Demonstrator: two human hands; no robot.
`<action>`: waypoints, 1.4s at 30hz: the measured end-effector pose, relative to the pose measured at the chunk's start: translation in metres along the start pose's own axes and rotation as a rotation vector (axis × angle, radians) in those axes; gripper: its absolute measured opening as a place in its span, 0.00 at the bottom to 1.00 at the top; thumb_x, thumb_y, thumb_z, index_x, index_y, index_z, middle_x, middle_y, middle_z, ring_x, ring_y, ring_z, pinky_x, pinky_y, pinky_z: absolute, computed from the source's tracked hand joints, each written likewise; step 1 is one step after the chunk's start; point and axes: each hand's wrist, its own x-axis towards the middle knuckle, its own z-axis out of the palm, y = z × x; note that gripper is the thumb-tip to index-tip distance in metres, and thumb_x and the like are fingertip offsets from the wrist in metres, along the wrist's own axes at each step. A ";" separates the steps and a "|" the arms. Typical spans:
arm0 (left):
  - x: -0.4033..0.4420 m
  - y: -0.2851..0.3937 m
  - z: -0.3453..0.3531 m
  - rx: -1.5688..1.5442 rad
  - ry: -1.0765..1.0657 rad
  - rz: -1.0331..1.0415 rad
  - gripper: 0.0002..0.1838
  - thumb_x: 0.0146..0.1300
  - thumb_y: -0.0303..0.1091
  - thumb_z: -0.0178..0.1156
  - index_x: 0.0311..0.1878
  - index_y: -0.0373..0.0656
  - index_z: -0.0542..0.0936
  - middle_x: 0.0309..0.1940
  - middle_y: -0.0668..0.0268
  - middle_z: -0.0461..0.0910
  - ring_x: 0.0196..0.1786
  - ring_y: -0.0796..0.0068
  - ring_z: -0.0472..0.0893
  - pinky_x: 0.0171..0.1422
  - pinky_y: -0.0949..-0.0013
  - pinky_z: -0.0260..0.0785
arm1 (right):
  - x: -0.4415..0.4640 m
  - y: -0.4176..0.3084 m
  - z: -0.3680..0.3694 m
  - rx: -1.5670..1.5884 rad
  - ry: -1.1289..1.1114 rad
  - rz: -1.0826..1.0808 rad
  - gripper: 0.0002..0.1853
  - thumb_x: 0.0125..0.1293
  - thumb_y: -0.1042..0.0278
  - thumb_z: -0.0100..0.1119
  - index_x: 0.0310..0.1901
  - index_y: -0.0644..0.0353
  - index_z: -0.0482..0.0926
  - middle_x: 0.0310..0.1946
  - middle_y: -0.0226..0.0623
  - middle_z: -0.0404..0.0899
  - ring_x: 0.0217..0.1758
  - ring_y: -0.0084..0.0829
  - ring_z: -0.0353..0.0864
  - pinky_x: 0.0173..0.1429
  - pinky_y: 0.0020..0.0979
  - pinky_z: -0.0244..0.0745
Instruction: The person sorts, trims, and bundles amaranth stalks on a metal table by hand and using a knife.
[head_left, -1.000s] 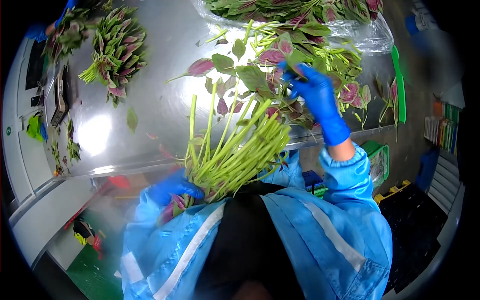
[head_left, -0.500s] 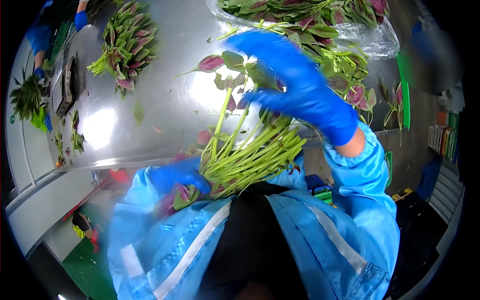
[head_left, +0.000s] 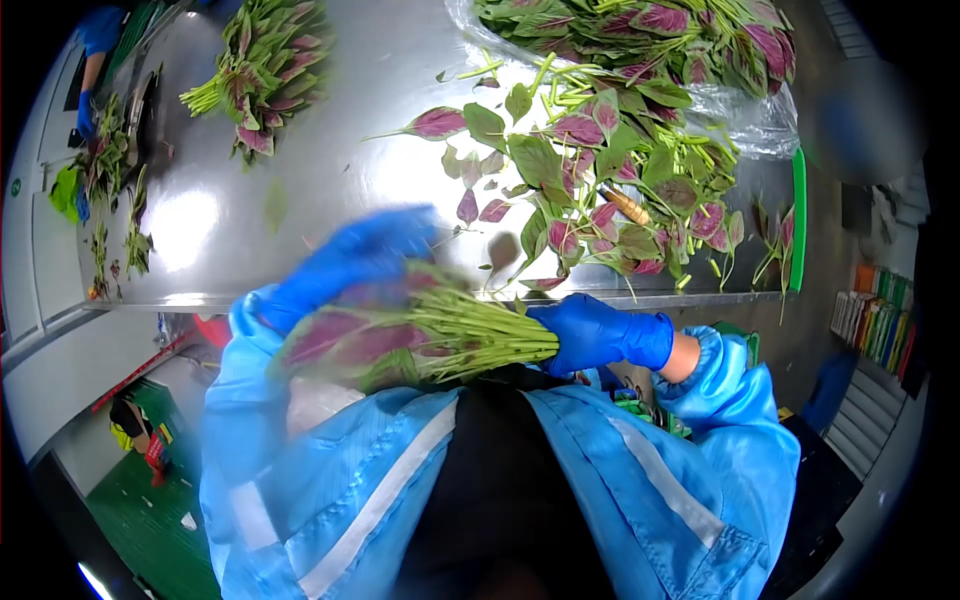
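A bunch of red-and-green amaranth (head_left: 480,335) lies sideways in front of my chest, stems to the right and leaves to the left. My right hand (head_left: 600,335), in a blue glove, is closed at the cut stem ends; some of its fingertips are hidden. Over the leafy part is my left hand (head_left: 360,250), also gloved in blue and smeared by motion, its fingers stretched out to the right. The leaves beneath it are blurred too. Loose amaranth leaves and stems (head_left: 580,190) are spread on the metal table (head_left: 350,120) beyond my hands.
A tied-looking amaranth bunch (head_left: 270,75) lies at the table's far left. A large heap of amaranth (head_left: 650,30) sits on clear plastic (head_left: 750,115) at the back right. A green edge strip (head_left: 797,225) borders the right side. Another person's gloved hand (head_left: 86,115) shows far left.
My right hand has come down from over the loose leaves to the stem ends. My left hand has risen from below the bunch to above its leaves. The bunch has swung more level.
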 end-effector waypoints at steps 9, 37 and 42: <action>-0.107 0.003 -0.016 0.201 0.918 0.867 0.25 0.66 0.40 0.48 0.61 0.32 0.72 0.49 0.53 0.79 0.45 0.63 0.81 0.59 0.63 0.71 | 0.028 -0.029 -0.043 0.458 0.474 -0.007 0.25 0.50 0.71 0.69 0.52 0.62 0.76 0.40 0.35 0.82 0.41 0.23 0.79 0.49 0.28 0.75; -0.038 -0.087 0.029 -0.711 0.398 -0.118 0.27 0.64 0.33 0.54 0.66 0.35 0.67 0.57 0.58 0.75 0.56 0.68 0.77 0.61 0.65 0.70 | 0.130 -0.027 0.077 1.307 0.519 0.262 0.25 0.62 0.74 0.60 0.62 0.63 0.71 0.42 0.36 0.81 0.39 0.26 0.82 0.45 0.26 0.77; -0.036 -0.089 0.036 -0.606 0.488 -0.049 0.26 0.61 0.29 0.57 0.63 0.34 0.70 0.52 0.59 0.79 0.51 0.71 0.80 0.55 0.69 0.73 | 0.136 -0.025 0.064 1.031 0.439 0.240 0.26 0.60 0.76 0.62 0.61 0.65 0.71 0.46 0.35 0.81 0.47 0.25 0.79 0.54 0.26 0.74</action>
